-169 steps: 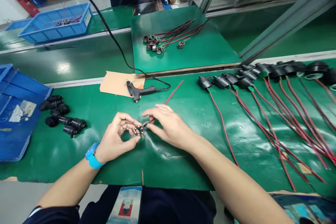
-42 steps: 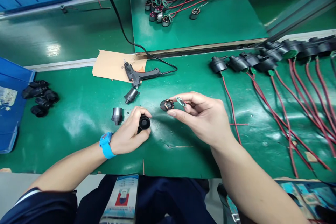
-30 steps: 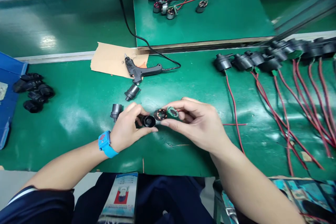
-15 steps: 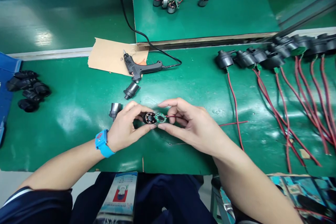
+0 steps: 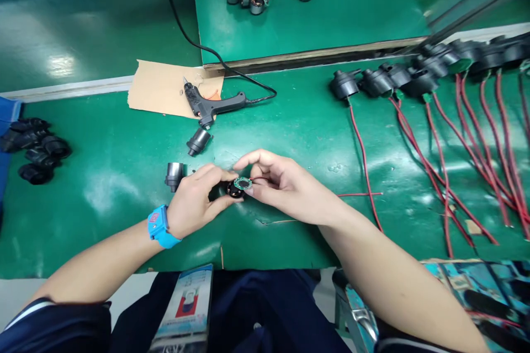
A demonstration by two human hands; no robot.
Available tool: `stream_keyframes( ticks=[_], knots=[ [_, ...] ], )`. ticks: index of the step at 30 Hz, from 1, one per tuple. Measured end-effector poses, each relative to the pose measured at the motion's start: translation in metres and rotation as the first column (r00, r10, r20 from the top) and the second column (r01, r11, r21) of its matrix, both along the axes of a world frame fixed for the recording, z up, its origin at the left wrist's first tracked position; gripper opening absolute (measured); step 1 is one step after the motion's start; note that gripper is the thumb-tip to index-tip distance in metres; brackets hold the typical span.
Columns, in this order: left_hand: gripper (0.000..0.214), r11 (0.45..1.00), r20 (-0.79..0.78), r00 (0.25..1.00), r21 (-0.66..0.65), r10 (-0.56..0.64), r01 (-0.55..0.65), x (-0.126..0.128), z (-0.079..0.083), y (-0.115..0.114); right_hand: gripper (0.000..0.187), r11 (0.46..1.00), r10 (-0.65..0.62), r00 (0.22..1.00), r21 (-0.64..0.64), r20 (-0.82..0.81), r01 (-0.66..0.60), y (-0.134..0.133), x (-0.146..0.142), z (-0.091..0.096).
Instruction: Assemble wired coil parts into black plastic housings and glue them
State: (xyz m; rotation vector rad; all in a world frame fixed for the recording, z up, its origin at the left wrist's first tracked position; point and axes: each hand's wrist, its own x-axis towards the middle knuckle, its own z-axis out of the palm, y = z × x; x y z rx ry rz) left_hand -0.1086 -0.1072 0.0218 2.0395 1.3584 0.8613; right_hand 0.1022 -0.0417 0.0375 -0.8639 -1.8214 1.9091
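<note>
Holding a round green circuit board point(image 5: 242, 183) in the right hand point(image 5: 281, 183), partly over a black housing point(image 5: 229, 192) clasped in the left hand point(image 5: 197, 197). Working with hands nearly together over the green surface point(image 5: 298, 121). Facing two loose cylinders point(image 5: 199, 142) just beyond, a glue gun point(image 5: 219, 105) partly on cardboard point(image 5: 147, 88), and red-wired parts point(image 5: 420, 84) well to the right.

A black hot-glue gun point(image 5: 223, 104) lies partly on tan cardboard point(image 5: 155, 85), its black cord point(image 5: 176, 16) running up by the corner of a raised green board point(image 5: 351, 16). There, coil-wound stators point(image 5: 256, 4) cluster, with one more just apart. Black housings point(image 5: 345, 85) trailing red wires point(image 5: 360, 143) line the right; black plastic fittings point(image 5: 57, 146) lie heaped beside a blue bin point(image 5: 9, 110) at left.
</note>
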Motion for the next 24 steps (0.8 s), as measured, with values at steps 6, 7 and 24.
stream_keyframes(
  ticks=[6,7,24],
  knots=[
    [0.022,0.997,-0.058,0.997,0.061,-0.04,0.044,0.001,-0.003,-0.002,0.034,0.998,-0.053,0.997,0.044,0.053,0.051,-0.002,-0.01,-0.004],
    [0.021,0.997,-0.059,0.997,0.061,-0.04,0.044,0.001,-0.003,-0.002,0.035,0.997,-0.058,0.996,0.057,0.064,0.054,-0.002,-0.01,-0.003],
    [0.029,1.0,-0.011,1.0,-0.006,0.03,-0.03,0.0,-0.004,-0.003,0.055,0.988,-0.085,0.991,0.14,0.106,0.07,-0.008,0.001,0.005]
  ],
)
